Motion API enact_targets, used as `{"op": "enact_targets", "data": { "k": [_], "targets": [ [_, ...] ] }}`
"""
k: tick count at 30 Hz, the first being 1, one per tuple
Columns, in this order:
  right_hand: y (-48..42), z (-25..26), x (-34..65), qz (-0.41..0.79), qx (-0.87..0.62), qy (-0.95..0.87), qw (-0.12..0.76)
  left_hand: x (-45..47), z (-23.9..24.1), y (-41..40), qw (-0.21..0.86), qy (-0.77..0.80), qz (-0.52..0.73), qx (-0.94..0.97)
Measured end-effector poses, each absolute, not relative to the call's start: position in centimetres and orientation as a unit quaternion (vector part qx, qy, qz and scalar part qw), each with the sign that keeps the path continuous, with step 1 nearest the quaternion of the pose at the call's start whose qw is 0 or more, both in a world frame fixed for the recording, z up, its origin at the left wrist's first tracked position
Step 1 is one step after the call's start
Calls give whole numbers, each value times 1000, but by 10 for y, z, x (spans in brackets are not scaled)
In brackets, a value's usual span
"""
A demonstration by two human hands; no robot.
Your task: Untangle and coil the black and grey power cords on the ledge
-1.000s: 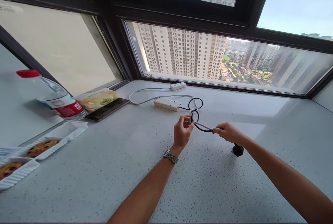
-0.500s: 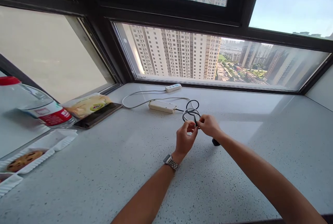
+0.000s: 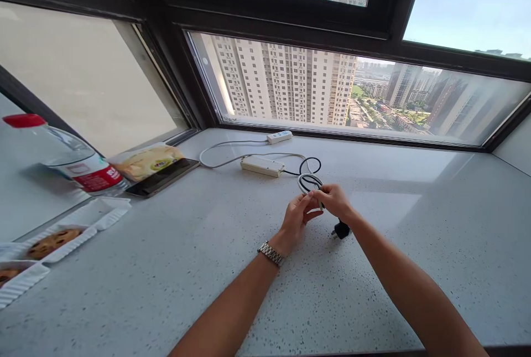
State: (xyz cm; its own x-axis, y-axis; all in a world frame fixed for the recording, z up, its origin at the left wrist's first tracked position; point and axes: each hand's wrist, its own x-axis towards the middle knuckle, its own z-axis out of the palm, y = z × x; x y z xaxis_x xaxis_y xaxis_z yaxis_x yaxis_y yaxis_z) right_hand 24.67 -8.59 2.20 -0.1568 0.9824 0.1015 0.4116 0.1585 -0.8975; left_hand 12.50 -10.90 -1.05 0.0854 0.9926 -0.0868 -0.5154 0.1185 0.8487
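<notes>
Cable: a thin black rubber-sheathed power cable [image 3: 309, 181] is gathered into small loops above the middle of the pale speckled stone sill [image 3: 166, 268], just at 5 o'clock of the flat cream plastic adapter box [image 3: 262, 166] it runs from.
Left hand: the left hand [image 3: 296, 218], a metal link watch [image 3: 271, 253] on its wrist, pinches the near side of the loops between thumb and fingers.
Right hand: the right hand [image 3: 335, 201] closes over the loops from 3 o'clock, touching the left fingertips.
Plug: the black moulded plug [image 3: 341, 229] hangs or rests just under the right wrist; which cannot be told.
Handling: the cable looks light, limp and springy, likely to uncoil if released; the bundled loops offer the surest hold, and the plug is the only stiff, heavier part.
Textures: the sill is smooth and glossy, so loose cable would slide easily.
Around, at 10 o'clock: a white plastic power strip [image 3: 279, 136] with a grey cord, a dark flat tablet [image 3: 164, 177] under a crinkly yellow snack bag [image 3: 145, 161], and a clear red-capped water bottle [image 3: 62, 155].
</notes>
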Motion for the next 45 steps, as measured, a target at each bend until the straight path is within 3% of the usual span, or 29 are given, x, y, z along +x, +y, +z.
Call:
{"op": "enact_targets", "data": {
  "k": [4, 10, 14, 21, 30, 38, 45],
  "targets": [
    [-91, 23, 248, 327, -538, -706, 324, 125, -12, -108, 640, 360, 594, 328],
    [-117, 33, 255, 76, -615, -728, 292, 123, -12, -102, 624, 372, 635, 262],
    [-133, 33, 253, 47, -674, -692, 254, 126, -8, -103, 662, 345, 644, 169],
    [-146, 17, 251, 80, -694, -674, 240, 116, 0, -97, 650, 320, 685, 81],
    [-138, -1, 294, 331, -620, -565, 433, 98, 9, -88, 655, 300, 692, 41],
    [-132, -17, 274, 367, -606, -568, 418, 112, 15, -92, 716, 179, 670, 83],
    [-126, -25, 279, 442, -617, -485, 435, 135, 41, -86, 733, 165, 641, 160]
  ]
}}
